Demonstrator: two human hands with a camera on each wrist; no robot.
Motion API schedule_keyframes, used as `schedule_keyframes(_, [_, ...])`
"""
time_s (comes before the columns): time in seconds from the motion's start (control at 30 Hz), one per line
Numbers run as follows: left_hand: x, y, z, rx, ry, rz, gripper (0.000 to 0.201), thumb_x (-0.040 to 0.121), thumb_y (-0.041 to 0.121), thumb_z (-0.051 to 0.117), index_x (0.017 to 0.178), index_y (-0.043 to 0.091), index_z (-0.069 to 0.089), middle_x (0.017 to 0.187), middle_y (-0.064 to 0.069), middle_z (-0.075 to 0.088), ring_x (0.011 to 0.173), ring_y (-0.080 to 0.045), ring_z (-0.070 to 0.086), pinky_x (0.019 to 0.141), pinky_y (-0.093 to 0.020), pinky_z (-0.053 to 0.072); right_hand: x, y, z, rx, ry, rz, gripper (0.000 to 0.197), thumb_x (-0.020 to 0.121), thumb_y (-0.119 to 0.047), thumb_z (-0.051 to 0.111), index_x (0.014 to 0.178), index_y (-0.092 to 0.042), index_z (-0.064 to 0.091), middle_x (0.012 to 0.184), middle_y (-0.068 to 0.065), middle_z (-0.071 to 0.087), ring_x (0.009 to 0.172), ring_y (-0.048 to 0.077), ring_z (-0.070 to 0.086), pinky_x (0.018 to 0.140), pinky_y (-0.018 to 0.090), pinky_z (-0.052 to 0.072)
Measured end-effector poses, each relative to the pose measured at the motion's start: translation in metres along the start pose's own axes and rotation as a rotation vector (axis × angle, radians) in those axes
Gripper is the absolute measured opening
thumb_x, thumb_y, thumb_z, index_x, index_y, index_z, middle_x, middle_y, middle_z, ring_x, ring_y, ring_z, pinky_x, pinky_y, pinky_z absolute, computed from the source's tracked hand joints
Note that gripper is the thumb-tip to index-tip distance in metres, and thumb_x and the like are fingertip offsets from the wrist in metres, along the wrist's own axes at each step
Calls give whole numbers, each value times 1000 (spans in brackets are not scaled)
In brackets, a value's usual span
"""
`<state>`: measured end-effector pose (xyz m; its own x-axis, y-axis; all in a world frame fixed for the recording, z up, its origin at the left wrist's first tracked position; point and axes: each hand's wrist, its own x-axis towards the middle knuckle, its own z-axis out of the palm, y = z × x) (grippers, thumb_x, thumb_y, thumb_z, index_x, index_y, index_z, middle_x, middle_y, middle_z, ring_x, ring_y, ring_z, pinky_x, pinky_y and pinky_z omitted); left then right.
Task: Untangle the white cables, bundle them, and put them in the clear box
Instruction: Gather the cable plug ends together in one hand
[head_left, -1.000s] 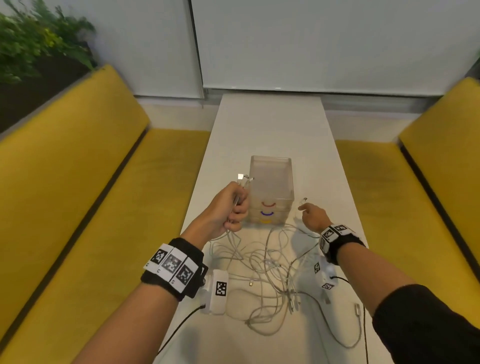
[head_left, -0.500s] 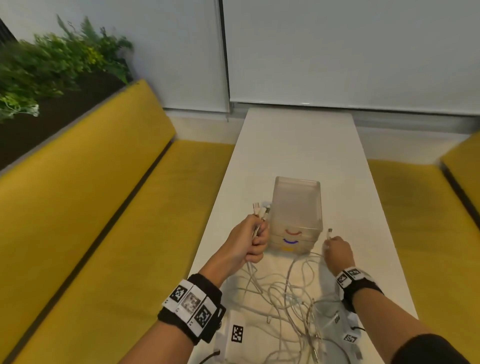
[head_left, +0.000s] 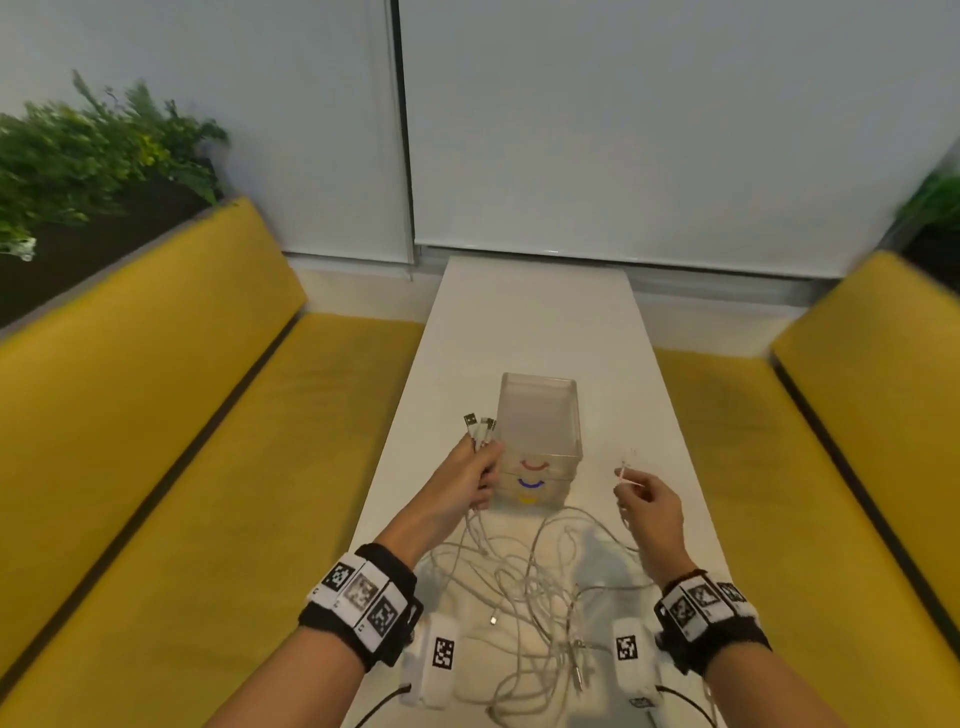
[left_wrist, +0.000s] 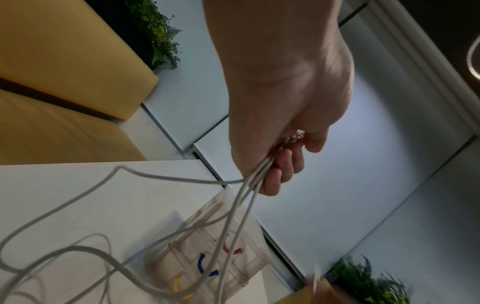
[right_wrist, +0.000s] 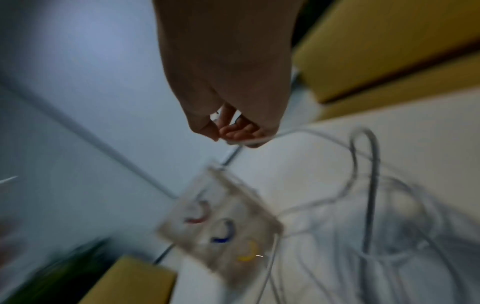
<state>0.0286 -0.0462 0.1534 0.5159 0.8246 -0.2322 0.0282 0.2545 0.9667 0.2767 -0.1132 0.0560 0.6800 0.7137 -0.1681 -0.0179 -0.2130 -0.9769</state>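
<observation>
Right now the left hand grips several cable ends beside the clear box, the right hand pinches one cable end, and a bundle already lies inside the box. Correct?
Not quite. The clear box holds no bundle; the head view shows it without cables, and the tangle of cables lies on the table. The left hand does grip several ends and the right hand pinches one.

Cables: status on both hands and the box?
Left hand grips several USB cable ends. Right hand pinches one cable end. Tangled white cables on table; clear box holds none.
</observation>
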Motion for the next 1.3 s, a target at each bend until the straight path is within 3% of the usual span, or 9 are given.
schedule_keyframes(0.17, [-9, 16, 28, 57, -54, 123, 19, 101, 41, 55, 111, 25, 57, 60, 17, 50, 51, 0, 46, 54, -21, 37, -71, -83, 23, -51, -425, -369, 21, 92, -6, 64, 110, -15, 68, 78, 11, 71, 69, 15, 62, 65, 30, 50])
schedule_keyframes(0.33, [-13, 26, 47, 203, 54, 273, 32, 98, 39, 60, 87, 10, 63, 66, -1, 57, 55, -11, 53, 59, -32, 46, -95, -120, 32, -66, -631, -461, 19, 92, -2, 56, 106, -11, 65, 89, 24, 68, 78, 46, 61, 72, 51, 52])
schedule_keyframes(0.5, [-20, 36, 42, 181, 137, 407, 35, 104, 42, 46, 88, 16, 64, 76, 4, 68, 66, -6, 65, 66, -26, 54, -101, -139, 29, -109, -783, -404, 22, 97, -14, 61, 114, -2, 56, 65, 8, 55, 53, 18, 46, 49, 28, 42])
schedule_keyframes(0.73, [-25, 90, 1, -450, 319, 439, 54, 106, 41, 40, 61, 13, 46, 46, 2, 40, 39, -12, 38, 42, -26, 36, -89, -108, -22, -321, -683, -274, 53, 88, -58, 60, 59, -16, 47, 62, 4, 28, 54, 14, 23, 52, 30, 21])
schedule_keyframes(0.8, [-30, 98, -3, -288, 250, 443, 40, 103, 40, 50, 70, 18, 49, 50, 9, 36, 41, -7, 31, 43, -27, 30, -87, -100, -32, -360, -612, -257, 60, 89, -61, 57, 65, -9, 37, 63, 5, 24, 56, 17, 21, 53, 32, 21])
schedule_keyframes(0.9, [-32, 86, 16, 196, 65, 439, 19, 94, 34, 68, 98, 15, 67, 81, 11, 69, 70, -4, 63, 67, -29, 48, -92, -112, -26, -351, -624, -281, 44, 100, -48, 44, 72, -16, 38, 63, 1, 30, 56, 15, 27, 52, 30, 26])
schedule_keyframes(1.0, [-29, 58, 38, 516, -174, 402, 40, 87, 39, 75, 124, 28, 66, 120, 7, 69, 106, -6, 67, 91, -29, 56, -99, -138, -13, -304, -698, -292, 35, 99, -37, 36, 73, -14, 38, 60, -2, 34, 53, 13, 29, 50, 25, 29])
schedule_keyframes(1.13, [-24, 48, 37, 567, -164, 413, 33, 87, 54, 68, 113, 33, 67, 101, 7, 72, 90, -14, 69, 80, -36, 57, -105, -161, -11, -253, -805, -248, 34, 101, -29, 35, 73, -12, 42, 61, 0, 26, 55, 16, 20, 52, 31, 19])
schedule_keyframes(1.3, [-22, 60, 26, 474, -129, 485, 51, 91, 50, 64, 78, 2, 58, 69, -6, 48, 67, -17, 45, 67, -34, 34, -108, -154, -16, -194, -866, -241, 31, 94, -25, 43, 65, -17, 39, 63, -1, 25, 56, 13, 19, 53, 28, 19])
